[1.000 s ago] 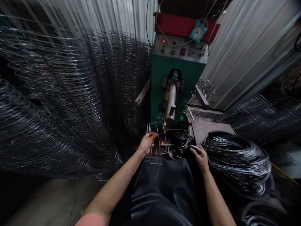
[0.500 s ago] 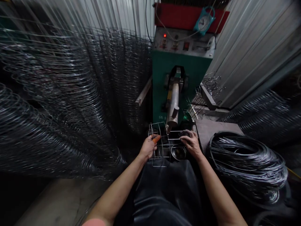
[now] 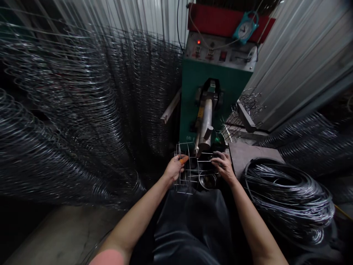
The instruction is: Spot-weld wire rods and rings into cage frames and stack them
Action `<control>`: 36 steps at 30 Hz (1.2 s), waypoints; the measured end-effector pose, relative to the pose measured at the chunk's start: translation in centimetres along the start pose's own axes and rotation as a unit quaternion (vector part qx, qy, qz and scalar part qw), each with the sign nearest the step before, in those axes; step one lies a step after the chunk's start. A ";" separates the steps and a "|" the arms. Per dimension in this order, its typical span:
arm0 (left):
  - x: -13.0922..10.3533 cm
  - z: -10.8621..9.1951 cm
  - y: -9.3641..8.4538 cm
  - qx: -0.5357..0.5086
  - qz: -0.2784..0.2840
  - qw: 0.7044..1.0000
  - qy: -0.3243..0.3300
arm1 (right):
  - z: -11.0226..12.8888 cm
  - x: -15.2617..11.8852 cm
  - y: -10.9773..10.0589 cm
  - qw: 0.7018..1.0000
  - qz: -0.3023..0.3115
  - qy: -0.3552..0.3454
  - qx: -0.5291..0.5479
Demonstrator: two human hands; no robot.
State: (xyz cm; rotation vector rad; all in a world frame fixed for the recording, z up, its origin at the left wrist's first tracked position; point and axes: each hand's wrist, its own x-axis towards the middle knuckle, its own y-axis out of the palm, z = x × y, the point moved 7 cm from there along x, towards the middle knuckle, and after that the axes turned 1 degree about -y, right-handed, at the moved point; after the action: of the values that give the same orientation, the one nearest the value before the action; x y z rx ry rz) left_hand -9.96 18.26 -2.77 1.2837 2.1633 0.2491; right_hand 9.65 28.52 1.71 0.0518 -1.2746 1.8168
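My left hand (image 3: 174,168) is closed around the side of a wire frame (image 3: 189,176), a small cage of curved and straight metal wires. Something orange, like a finger cover, shows at its thumb. My right hand (image 3: 223,166) pinches straight wires (image 3: 204,161) at the frame's right side; the exact grip is hard to see. Just above the frame, the metal electrode arm (image 3: 205,125) of a green welding machine (image 3: 190,84) points down, its tip at the wires between my hands. A round metal bowl (image 3: 207,180) sits below my right hand.
Tall stacks of wire rings (image 3: 91,95) crowd the left. A big coil of wire (image 3: 289,198) lies at right beside a flat grey board (image 3: 252,151). Wire pieces (image 3: 249,101) are heaped right of the machine. A blue clock (image 3: 245,28) hangs at the control panel.
The view has shifted slightly, so the machine appears a little farther right. Both hands keep their hold, and the wire frame has moved only slightly under the electrode tip.
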 end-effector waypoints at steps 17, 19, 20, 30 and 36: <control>2.0 -0.6 0.0 0.016 -0.007 1.000 -0.013 | -0.7 1.7 0.5 0.999 0.039 0.003 0.017; 2.3 -0.6 0.0 0.017 -0.005 1.000 -0.018 | -0.8 1.6 0.5 0.999 0.045 0.004 0.018; 2.4 -0.6 0.0 0.018 -0.002 1.000 -0.020 | -0.9 1.6 0.5 0.999 0.047 0.006 0.018; -1.0 -0.3 -1.5 0.034 0.054 0.998 -0.019 | 2.8 -1.1 -1.7 0.996 0.042 0.025 0.072; -7.7 1.2 -6.2 -0.033 0.102 0.993 -0.051 | -2.7 -11.1 -6.7 0.964 -0.075 0.217 0.136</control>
State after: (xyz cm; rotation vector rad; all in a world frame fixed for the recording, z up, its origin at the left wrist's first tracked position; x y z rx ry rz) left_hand -11.10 8.45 -3.40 1.4493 1.9229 0.3277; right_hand 22.01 24.11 -0.03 -0.0939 -0.6927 1.7389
